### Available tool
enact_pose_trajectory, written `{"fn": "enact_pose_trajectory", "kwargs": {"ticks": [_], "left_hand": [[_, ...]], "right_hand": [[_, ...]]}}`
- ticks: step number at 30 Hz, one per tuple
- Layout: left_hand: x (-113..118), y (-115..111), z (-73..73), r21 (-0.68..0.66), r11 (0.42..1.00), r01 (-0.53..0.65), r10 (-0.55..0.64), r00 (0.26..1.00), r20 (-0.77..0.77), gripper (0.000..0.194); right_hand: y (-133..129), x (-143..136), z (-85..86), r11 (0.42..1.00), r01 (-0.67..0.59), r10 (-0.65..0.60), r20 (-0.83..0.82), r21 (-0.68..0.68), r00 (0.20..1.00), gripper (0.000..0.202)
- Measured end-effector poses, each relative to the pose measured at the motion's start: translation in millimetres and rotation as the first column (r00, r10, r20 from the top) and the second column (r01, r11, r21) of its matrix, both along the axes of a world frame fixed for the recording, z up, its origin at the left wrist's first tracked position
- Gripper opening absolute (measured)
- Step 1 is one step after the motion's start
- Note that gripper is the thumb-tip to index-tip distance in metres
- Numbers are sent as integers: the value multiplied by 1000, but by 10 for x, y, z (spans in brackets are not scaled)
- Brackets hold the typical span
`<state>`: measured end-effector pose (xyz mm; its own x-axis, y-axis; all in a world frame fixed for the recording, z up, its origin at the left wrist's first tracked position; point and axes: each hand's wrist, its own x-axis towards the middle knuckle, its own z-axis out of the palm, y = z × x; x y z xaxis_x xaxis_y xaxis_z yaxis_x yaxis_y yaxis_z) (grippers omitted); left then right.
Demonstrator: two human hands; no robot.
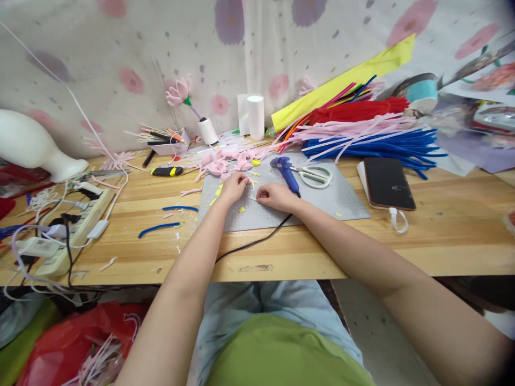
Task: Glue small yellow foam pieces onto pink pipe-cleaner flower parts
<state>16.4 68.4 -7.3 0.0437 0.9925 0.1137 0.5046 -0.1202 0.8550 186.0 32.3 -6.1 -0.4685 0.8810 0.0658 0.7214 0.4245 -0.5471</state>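
Observation:
Over the grey cutting mat [341, 201], my left hand [235, 187] is closed in a pinch. Thin white pieces [253, 185] show right beside its fingertips, but I cannot make out what it holds. My right hand [277, 197] faces it a short gap away, thumb and fingers pressed together at a tiny whitish bit too small to name. Pink fuzzy petal shapes [217, 165] lie just behind the left hand. A blue glue gun [286, 174] rests behind the right hand, with white-handled scissors [316, 176] beside it. Yellow scraps [241, 209] dot the mat.
Blue [374, 150], pink and red pipe cleaners are heaped at the back right. A black-covered power bank [388, 185] lies right. A pink flower [181, 92] stands in a white spool. Left are a utility knife [166, 171] and a power strip [76, 233]; a cord [257, 242] crosses the front.

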Motion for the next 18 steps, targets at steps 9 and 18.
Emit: {"fn": "enact_pose_trajectory", "kwargs": {"ticks": [9,18], "left_hand": [[-39,57,168,85,996,36,-5,940,-341,10],[56,42,80,72,970,233,-157,821,-548,26]], "right_hand": [[110,91,-115,988,-8,-40,-308,-154,951,30],[77,79,-109,984,-7,-49,-316,-176,948,29]]}}
